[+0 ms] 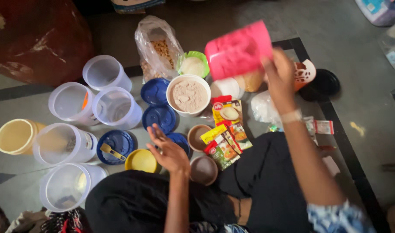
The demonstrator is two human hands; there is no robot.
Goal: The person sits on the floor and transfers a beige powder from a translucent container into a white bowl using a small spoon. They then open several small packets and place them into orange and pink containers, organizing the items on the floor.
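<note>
Your right hand [280, 77] grips a blurred pink packet [239, 49], probably tilted, above the powder tub [188, 95]; your left hand [169, 151], fingers spread, hovers below it

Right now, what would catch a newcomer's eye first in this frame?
The bright pink packet, raised in the right hand above the spread, stands out first. Below it sits a white tub of pale brown powder, with blue lids beside it. Empty clear jars crowd the left of the floor, and the left hand hovers open above the lids.
</note>
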